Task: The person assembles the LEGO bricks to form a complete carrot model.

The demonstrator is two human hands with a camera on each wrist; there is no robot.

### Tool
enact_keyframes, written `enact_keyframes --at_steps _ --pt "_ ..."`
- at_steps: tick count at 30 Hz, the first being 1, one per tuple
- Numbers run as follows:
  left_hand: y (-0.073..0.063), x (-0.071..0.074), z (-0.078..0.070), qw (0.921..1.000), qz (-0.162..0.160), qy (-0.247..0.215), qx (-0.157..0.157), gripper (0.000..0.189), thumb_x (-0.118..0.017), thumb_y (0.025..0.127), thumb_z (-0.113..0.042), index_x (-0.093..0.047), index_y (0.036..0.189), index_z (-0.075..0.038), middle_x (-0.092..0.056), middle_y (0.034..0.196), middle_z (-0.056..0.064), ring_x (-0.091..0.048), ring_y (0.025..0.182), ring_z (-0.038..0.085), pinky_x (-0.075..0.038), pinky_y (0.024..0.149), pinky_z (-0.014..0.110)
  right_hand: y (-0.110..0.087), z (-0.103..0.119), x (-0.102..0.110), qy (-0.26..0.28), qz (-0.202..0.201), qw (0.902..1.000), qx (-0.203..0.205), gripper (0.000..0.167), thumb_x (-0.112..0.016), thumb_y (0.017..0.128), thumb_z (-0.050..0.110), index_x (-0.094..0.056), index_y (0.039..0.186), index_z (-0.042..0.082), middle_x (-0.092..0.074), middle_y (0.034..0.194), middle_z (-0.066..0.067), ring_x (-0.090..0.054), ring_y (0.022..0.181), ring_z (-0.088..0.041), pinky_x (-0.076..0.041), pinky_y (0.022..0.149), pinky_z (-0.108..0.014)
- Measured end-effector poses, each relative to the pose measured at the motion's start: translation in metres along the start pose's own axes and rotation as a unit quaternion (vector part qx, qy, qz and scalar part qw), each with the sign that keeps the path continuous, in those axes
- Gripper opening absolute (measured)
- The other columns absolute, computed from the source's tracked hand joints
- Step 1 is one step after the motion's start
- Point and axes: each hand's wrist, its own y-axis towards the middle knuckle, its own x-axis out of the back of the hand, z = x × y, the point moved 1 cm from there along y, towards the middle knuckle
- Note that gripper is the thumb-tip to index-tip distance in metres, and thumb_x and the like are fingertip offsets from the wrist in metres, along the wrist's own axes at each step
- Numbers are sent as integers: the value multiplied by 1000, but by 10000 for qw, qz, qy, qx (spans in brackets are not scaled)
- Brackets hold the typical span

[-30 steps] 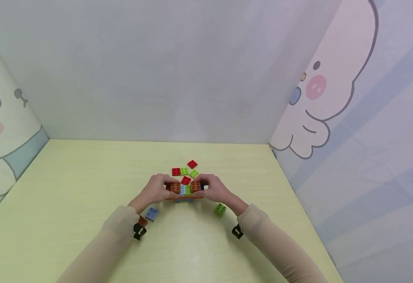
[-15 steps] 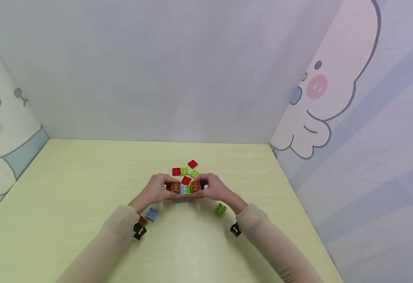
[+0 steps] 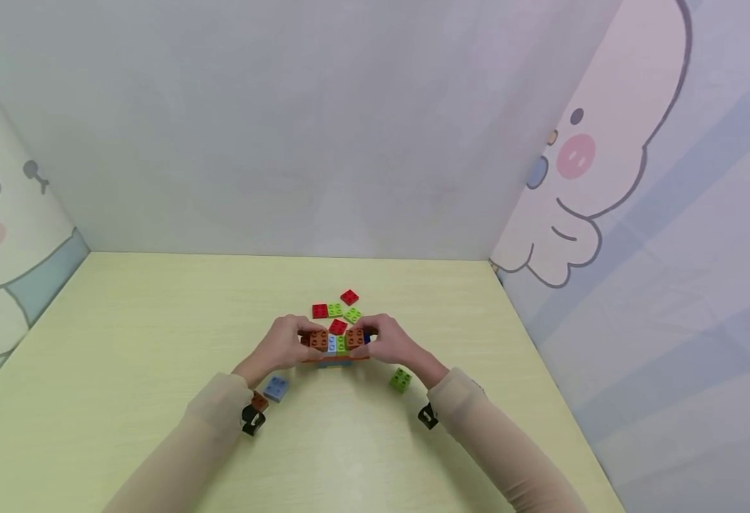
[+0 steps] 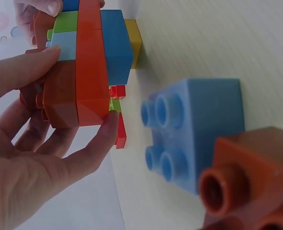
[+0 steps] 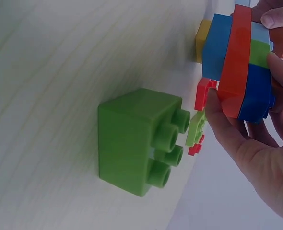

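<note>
In the head view a build of stacked toy building bricks is held between both hands. Its layers show in the left wrist view: a yellow brick, a blue brick, a long orange-red layer, then light blue, green and brown bricks. My left hand grips one end, with its thumb on the light blue brick and a finger against the orange-red layer. At the other end my right hand grips the build, its thumb near a green brick and a dark blue brick.
Beyond the build lie several flat red bricks and light green bricks. A light blue brick and a brown brick lie near the left wrist. A green brick lies near the right wrist. Walls enclose the table.
Almost nothing differs. The right forearm has shifted very slightly left, and both hands keep their hold on the build.
</note>
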Motion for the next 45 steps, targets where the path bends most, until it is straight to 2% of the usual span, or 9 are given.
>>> enact_keyframes --at_steps 8,19,22,29,37,42,45 --pt "0 0 1 10000 30 -7 -10 40 -84 73 -14 -73 111 -9 -64 105 4 -53 88 20 -46 74 35 0 -3 -1 107 -116 9996 -222 39 -82 74 22 -71 111 12 -65 100 5 -58 87 -14 -49 73 -31" --pt "1 0 2 9999 37 124 11 41 -84 72 -13 -72 112 -9 -64 105 3 -52 91 20 -46 76 36 -3 -6 -7 417 -290 9986 -164 41 -84 72 20 -70 109 9 -66 96 4 -59 88 -14 -49 77 -32" --pt "0 -1 1 9998 62 190 76 42 -84 72 -14 -72 112 -10 -64 106 3 -52 93 20 -46 77 37 -3 -8 -8 402 -258 9988 -104 40 -84 72 20 -71 108 9 -66 96 4 -59 88 -14 -49 76 -32" --pt "0 0 -1 9995 109 20 308 41 -84 73 -17 -72 112 -12 -62 108 3 -52 92 20 -47 77 36 1 -12 -8 351 -254 9990 -77 39 -85 71 20 -71 106 14 -65 99 5 -59 88 -14 -50 75 -31" --pt "-6 3 8 9982 6 326 500 48 -84 73 -31 -70 112 -7 -64 99 1 -56 86 17 -49 72 33 2 -11 -7 305 -224 9992 -158 40 -85 72 20 -71 108 13 -65 102 4 -58 90 -14 -49 76 -31" --pt "-13 5 12 9974 155 404 578 50 -83 75 -26 -67 116 -2 -65 102 5 -59 89 19 -50 75 35 1 -8 -7 276 -193 9993 -187 40 -84 72 20 -71 110 13 -64 103 3 -58 90 -14 -49 75 -31" --pt "-18 7 13 9961 219 434 736 51 -83 75 -24 -67 117 -3 -65 104 6 -60 91 21 -51 77 36 0 -7 -6 231 -184 9994 -176 41 -84 72 21 -71 110 13 -64 103 3 -57 89 -15 -49 75 -31"
